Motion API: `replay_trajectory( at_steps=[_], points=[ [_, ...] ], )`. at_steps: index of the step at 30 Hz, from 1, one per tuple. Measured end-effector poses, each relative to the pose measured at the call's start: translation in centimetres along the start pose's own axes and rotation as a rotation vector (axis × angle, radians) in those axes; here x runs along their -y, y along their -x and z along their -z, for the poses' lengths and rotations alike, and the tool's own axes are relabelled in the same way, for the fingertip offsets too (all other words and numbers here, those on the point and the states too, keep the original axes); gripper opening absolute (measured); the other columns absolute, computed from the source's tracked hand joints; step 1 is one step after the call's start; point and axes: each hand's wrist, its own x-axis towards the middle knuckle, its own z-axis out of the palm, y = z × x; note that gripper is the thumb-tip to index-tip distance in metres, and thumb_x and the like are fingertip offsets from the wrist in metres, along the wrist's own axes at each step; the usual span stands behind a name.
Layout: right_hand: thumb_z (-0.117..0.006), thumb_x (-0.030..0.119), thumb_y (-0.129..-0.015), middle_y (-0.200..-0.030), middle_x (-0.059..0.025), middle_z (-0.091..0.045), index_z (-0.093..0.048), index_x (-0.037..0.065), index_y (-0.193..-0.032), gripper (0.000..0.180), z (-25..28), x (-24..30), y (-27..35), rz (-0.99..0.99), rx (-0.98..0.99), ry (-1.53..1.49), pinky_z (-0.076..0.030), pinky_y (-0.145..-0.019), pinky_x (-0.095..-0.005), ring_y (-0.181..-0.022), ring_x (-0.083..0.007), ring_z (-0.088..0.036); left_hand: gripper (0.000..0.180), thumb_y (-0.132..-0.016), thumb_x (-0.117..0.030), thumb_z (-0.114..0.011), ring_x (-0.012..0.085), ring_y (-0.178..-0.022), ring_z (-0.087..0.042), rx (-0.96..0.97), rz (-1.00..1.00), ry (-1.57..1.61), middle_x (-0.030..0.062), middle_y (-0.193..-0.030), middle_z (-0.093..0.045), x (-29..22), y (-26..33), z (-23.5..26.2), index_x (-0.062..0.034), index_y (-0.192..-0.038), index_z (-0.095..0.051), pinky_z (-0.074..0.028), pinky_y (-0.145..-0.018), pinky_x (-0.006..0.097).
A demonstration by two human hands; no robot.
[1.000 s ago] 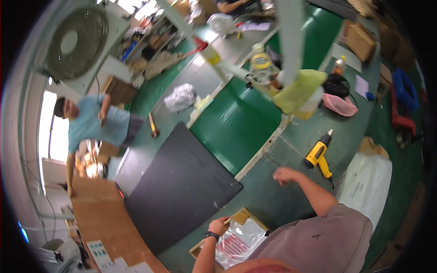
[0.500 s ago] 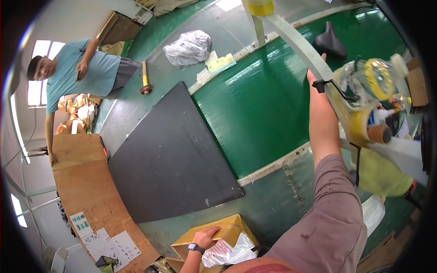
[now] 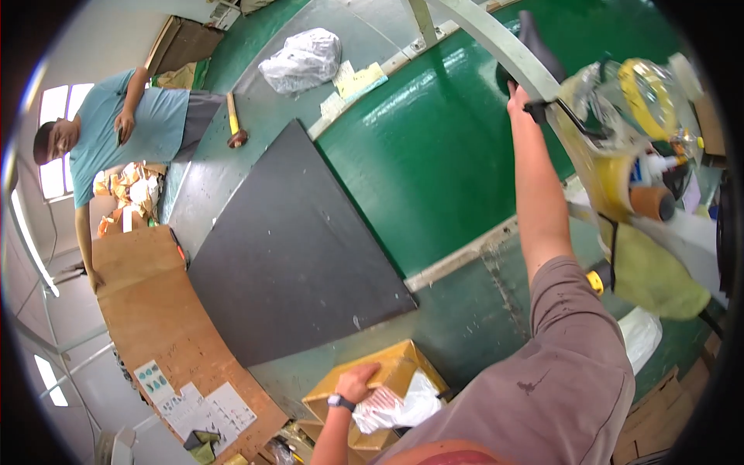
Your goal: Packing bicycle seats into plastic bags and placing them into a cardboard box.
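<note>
My right arm reaches far across the green surface, and my right hand (image 3: 518,98) is at the edge of a black bicycle saddle (image 3: 539,53). Its fingers look closed on the saddle, which stands tilted. A pale curved frame bar passes in front and hides part of the saddle and the hand. Near me, my left hand (image 3: 356,382), with a watch on the wrist, is closed over the edge of a yellowish cardboard box (image 3: 403,358). White plastic bag material (image 3: 395,407) bulges out of that box.
A large dark board (image 3: 294,256) lies mid-table beside a brown cardboard sheet (image 3: 155,287) with papers. A hammer (image 3: 235,128) and plastic-wrapped bundle (image 3: 302,62) lie beyond. Another person (image 3: 132,128) rests a hand on the cardboard. Bottles and tape (image 3: 647,101) crowd the curved bar (image 3: 504,39).
My right hand has come up to the saddle, and the saddle has turned and tilted. My left hand stays on the box. The whole view has shifted slightly.
</note>
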Motion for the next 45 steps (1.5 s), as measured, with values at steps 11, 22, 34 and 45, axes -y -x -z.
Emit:
replay_trajectory(
  at_steps=[11,22,34,45],
  points=[
    [-0.081,0.031,-0.099,-0.144,-0.0161,-0.064,-0.045,0.003,-0.155,0.072,29.5,4.8,37.8,-0.255,0.405,0.397,-0.066,-0.089,-0.0495,-0.129,-0.0353,-0.067,0.039,-0.083,-0.025,-0.086,0.0358,-0.107,-0.076,-0.165,-0.001,-0.087,0.0107,-0.115,-0.08,0.6,3.4,-3.1,-0.0165,-0.12,-0.078,-0.062,-0.093,0.048],
    [-0.092,0.017,-0.078,-0.159,-0.0269,-0.05,-0.04,0.013,-0.167,0.103,46.4,11.5,65.9,0.996,1.201,1.381,-0.029,-0.13,-0.0636,-0.153,-0.0471,-0.041,0.043,-0.084,-0.028,-0.083,0.0359,-0.115,-0.074,-0.469,0.087,-0.184,0.0153,-0.121,-0.079,0.1,7.9,-6.0,-0.0134,-0.124,-0.078,-0.06,-0.099,0.048],
    [-0.09,0.019,-0.075,-0.129,-0.022,-0.069,-0.038,0.004,-0.164,0.104,59.8,1.6,67.3,0.646,0.918,1.861,-0.059,-0.098,-0.0573,-0.118,-0.0425,-0.071,0.061,-0.091,-0.019,-0.082,0.0342,-0.142,-0.058,-1.2,-0.053,0.308,0.015,-0.145,-0.068,-5.4,18.8,-18.3,-0.0061,-0.147,-0.063,-0.047,-0.118,0.051],
    [-0.082,0.032,-0.094,-0.133,-0.0154,-0.063,-0.033,0.002,-0.166,0.092,53.3,19.7,87.7,-1.021,1.393,-0.271,-0.056,-0.071,-0.0349,-0.088,-0.0222,-0.062,0.037,-0.095,-0.008,-0.079,0.0312,-0.116,-0.075,-1.167,-0.194,0.757,0.0148,-0.126,-0.079,-6.6,32.0,-17.6,-0.0051,-0.132,-0.075,-0.059,-0.099,0.041]
  ],
)
